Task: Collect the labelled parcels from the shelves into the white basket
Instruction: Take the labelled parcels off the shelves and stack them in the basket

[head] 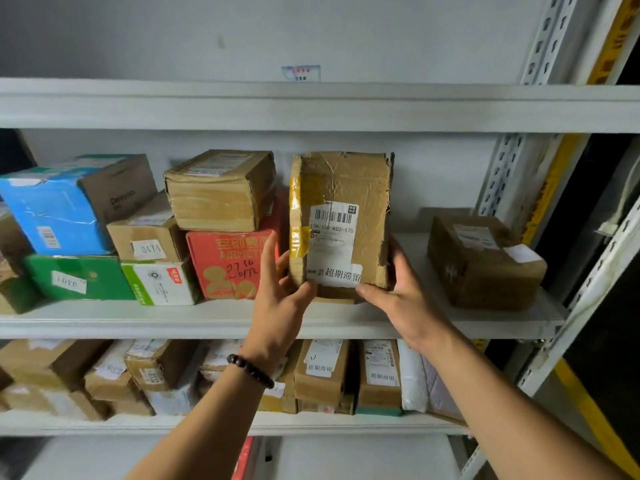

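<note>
1. Parcel (346,188) of creased brown cardboard stands upright on the middle shelf (138,320), with yellow tape down its left edge and a white barcode label (332,244) facing us.
2. Our left hand (280,289) has a grip on the parcel's lower left side: the thumb lies on the front by the label and the fingers reach behind the edge.
3. Our right hand (398,292) grips the lower right side, with its thumb along the bottom front edge and its fingers curled round the side.
4. We cannot tell whether the parcel's base rests on the shelf or is held just above it (our hands hide that edge).
5. A red box (225,265) sits just left of the parcel, touching our left fingers, with a tan box (218,192) stacked on it.
6. Further left we see a blue box (52,216) above a green box (79,275).
7. A taped brown box (485,265) lies well apart on the right.
8. A dark beaded bracelet (249,370) circles our left wrist.
9. More labelled parcels (322,372) fill the shelf below.
</note>
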